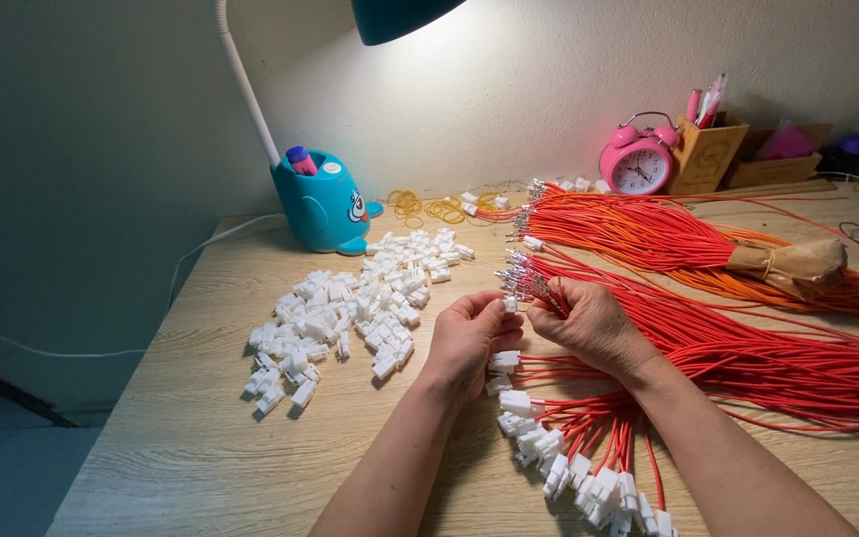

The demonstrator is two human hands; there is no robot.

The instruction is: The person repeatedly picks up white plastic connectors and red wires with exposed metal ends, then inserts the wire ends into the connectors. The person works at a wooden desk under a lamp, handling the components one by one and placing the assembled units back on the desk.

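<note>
Wooden desk (191, 438) carried a red wire bundle (748, 358) right of the loose white connector pile (350, 313). Right hand (589, 323) gripped the bundle's metal-tipped ends; left hand (464, 338), just right of the pile, pinched one small white connector (510, 304) against those tips.

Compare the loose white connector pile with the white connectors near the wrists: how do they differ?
The loose pile lies left of the left hand, scattered, with no wires attached. The connectors near the wrists each sit on red wires, strung in a curved row below the right hand. Both are small white plastic housings.
</note>
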